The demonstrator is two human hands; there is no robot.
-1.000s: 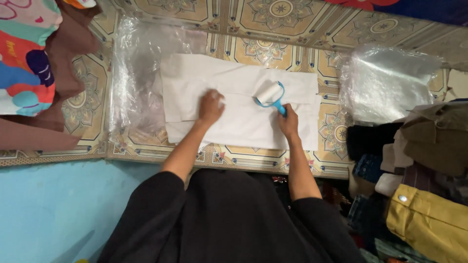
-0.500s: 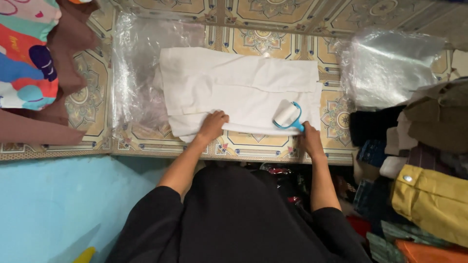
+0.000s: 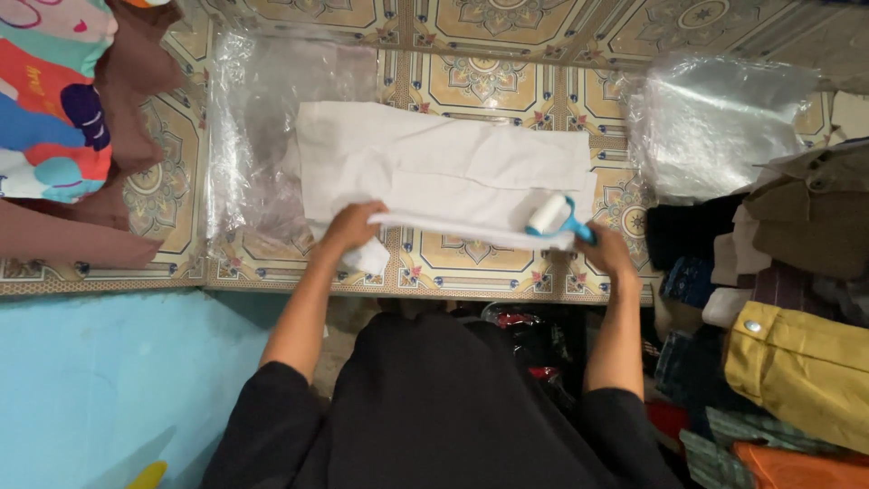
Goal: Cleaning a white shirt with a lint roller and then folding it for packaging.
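The left hand (image 3: 351,226) and right hand (image 3: 608,254) grip the white garment (image 3: 453,172) near the floor's front edge; the right also holds the lint roller (image 3: 554,215). Folding seems just begun.

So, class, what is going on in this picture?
A person in black stands at a tiled counter. The left hand lifts the near edge of a folded white cloth. The right hand holds a blue lint roller at that edge. Plastic bags and piled clothes lie to the right.
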